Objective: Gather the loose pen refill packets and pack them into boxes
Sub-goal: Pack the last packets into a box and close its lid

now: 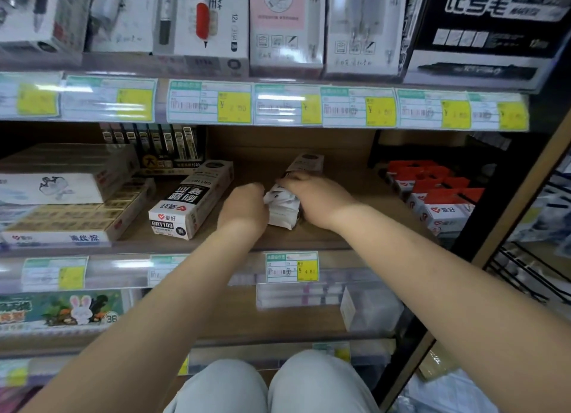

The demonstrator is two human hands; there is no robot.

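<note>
Flat boxes (71, 208): far left of the grip on the same shelf; a low stack with gold-coloured lids, blue characters on the front edge too blurred to read; a white box with a small drawing lies on top.
Dark display pack (154, 148): behind and left of the grip, at the shelf's back; upright refills in a row, "100%" readable on its front strip.
Refill box (191, 199): just left of the left hand, lying flat and closed; white and black, a red heart logo with two characters, "GR1103" on the near end and again upside down on top.
Left hand (244, 210): fingers curled against the left side of the stack of packets, pressing it.
Stack of packets (285, 207): between the two hands on the wooden shelf (309, 242); white wrappers with dark print, bunched together, writing unreadable.
Right hand (315, 199): closed over the top and right side of the stack, clasping it.
Upright packet box (306, 163): just behind the grip, white with a dark oval mark, text blurred.
Price tag (292, 267): below the grip on the shelf edge; yellow panel reading "¥ 4.80", barcode beside it.
Red-topped boxes (435, 196): right of the grip; white with the same red heart logo.
Upper price tags (210, 102): above the grip; yellow panels with "¥", figures blurred.
</note>
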